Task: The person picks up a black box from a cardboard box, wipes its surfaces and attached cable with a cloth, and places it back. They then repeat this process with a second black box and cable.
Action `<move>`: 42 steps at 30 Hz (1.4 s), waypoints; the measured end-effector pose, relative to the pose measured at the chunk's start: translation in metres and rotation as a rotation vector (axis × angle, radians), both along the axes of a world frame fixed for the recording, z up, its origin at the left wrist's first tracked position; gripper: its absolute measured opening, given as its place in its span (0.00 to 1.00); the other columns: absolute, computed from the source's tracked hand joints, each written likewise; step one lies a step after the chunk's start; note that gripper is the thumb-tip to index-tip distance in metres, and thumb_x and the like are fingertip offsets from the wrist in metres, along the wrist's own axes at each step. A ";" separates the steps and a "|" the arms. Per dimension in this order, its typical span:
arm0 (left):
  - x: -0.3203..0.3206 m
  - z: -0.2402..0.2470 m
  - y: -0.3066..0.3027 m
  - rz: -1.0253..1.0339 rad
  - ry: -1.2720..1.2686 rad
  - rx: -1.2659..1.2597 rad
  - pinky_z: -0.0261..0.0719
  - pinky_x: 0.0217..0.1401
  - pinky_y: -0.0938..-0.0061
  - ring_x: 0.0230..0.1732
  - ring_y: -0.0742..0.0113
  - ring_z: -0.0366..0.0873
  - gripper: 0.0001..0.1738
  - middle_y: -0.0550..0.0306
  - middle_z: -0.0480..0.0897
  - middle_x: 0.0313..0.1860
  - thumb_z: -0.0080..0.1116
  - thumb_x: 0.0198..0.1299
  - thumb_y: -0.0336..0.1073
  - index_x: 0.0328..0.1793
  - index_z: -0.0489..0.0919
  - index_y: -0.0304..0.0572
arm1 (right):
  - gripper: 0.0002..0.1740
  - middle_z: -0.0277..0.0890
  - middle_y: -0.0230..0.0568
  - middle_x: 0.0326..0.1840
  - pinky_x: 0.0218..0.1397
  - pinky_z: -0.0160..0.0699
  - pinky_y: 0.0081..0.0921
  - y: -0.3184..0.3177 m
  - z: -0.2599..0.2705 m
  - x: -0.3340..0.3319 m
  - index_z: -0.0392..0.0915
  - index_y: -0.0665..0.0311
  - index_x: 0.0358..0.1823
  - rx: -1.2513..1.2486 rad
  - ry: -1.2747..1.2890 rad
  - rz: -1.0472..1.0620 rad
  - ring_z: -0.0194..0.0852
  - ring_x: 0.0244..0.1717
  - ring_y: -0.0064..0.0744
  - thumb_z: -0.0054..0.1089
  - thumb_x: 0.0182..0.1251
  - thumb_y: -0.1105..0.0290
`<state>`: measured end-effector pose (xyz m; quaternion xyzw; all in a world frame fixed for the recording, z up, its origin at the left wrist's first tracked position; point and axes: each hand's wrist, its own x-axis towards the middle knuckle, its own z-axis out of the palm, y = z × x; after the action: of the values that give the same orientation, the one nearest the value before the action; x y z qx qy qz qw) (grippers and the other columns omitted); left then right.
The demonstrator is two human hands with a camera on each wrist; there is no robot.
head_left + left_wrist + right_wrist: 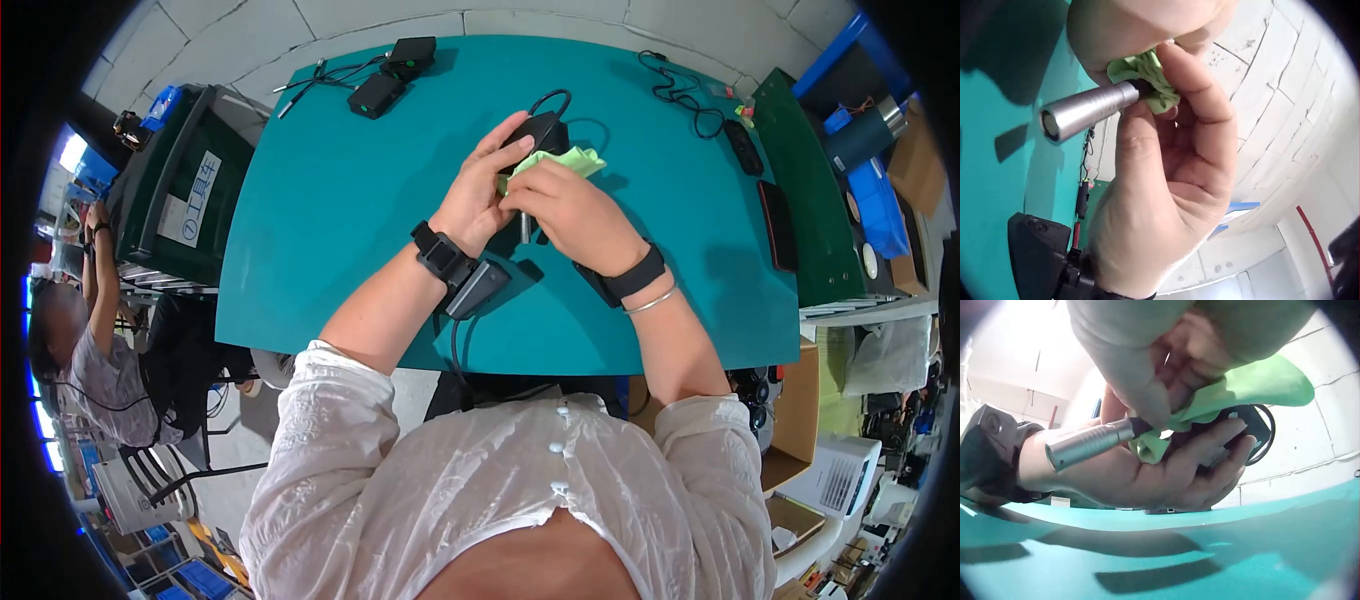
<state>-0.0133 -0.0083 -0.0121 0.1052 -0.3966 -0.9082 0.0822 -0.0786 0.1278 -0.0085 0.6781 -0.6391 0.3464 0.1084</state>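
My left hand point(472, 200) point(1166, 150) point(1147, 469) holds a black box-shaped device point(540, 132) point(1250, 422) with a looped black cable, its fingers bent along the side. From between the hands sticks out a silver metal connector point(526, 228) point(1088, 112) point(1088, 445). A light green cloth point(575, 160) point(1159, 81) point(1260, 384) is wrapped round the part behind the connector. Pinched in my right hand point(583, 220) point(1147, 22) point(1147, 356), the cloth spreads out over the device. The right fingers hide part of it.
Two black boxes point(377, 95) with cables lie at the back left of the green table point(320, 220). At the right are a coiled black cable point(690, 100), a black adapter point(742, 148) and a dark red-edged phone-like object point(777, 226). A green crate point(800, 190) borders the right edge; another person sits left.
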 end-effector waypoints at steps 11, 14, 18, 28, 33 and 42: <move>-0.011 -0.010 -0.015 0.027 0.086 0.123 0.81 0.52 0.69 0.54 0.61 0.77 0.22 0.51 0.76 0.55 0.52 0.66 0.31 0.65 0.66 0.44 | 0.13 0.72 0.36 0.40 0.50 0.71 0.33 -0.002 -0.002 0.004 0.78 0.60 0.40 0.092 -0.300 0.106 0.71 0.45 0.38 0.53 0.56 0.83; -0.012 -0.020 -0.017 0.092 0.101 0.213 0.80 0.56 0.64 0.58 0.55 0.76 0.23 0.47 0.74 0.57 0.53 0.65 0.31 0.66 0.64 0.43 | 0.10 0.73 0.35 0.41 0.49 0.71 0.28 -0.003 -0.008 -0.005 0.78 0.63 0.41 0.236 -0.703 0.133 0.72 0.46 0.32 0.55 0.59 0.81; -0.019 -0.018 -0.023 0.211 0.228 0.274 0.79 0.58 0.64 0.59 0.52 0.74 0.19 0.47 0.75 0.57 0.53 0.65 0.29 0.61 0.66 0.39 | 0.09 0.75 0.33 0.40 0.47 0.74 0.22 0.017 -0.003 -0.018 0.78 0.67 0.43 0.264 -1.291 0.358 0.74 0.41 0.23 0.56 0.61 0.79; -0.010 -0.010 0.001 0.281 0.218 0.065 0.80 0.39 0.73 0.42 0.67 0.79 0.20 0.55 0.77 0.43 0.62 0.57 0.24 0.55 0.71 0.43 | 0.17 0.76 0.39 0.45 0.48 0.74 0.22 -0.019 -0.019 0.009 0.72 0.72 0.53 -0.200 -1.538 0.048 0.75 0.44 0.25 0.59 0.64 0.76; -0.008 -0.008 0.008 0.330 0.218 -0.117 0.79 0.42 0.77 0.43 0.71 0.78 0.21 0.57 0.77 0.46 0.62 0.55 0.20 0.54 0.73 0.41 | 0.20 0.77 0.37 0.34 0.35 0.72 0.23 -0.015 -0.020 0.005 0.73 0.75 0.46 0.078 -1.130 -0.174 0.72 0.32 0.22 0.66 0.58 0.68; -0.006 0.003 0.001 0.333 0.209 -0.127 0.79 0.45 0.76 0.47 0.70 0.77 0.27 0.56 0.73 0.55 0.62 0.52 0.17 0.59 0.74 0.38 | 0.15 0.73 0.27 0.31 0.30 0.65 0.17 -0.001 -0.008 -0.005 0.77 0.65 0.39 0.327 -1.436 0.035 0.68 0.31 0.15 0.55 0.67 0.59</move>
<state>-0.0196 -0.0073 -0.0087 0.0691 -0.4196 -0.8611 0.2786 -0.0840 0.1270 -0.0161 0.3021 -0.5853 0.6069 -0.4448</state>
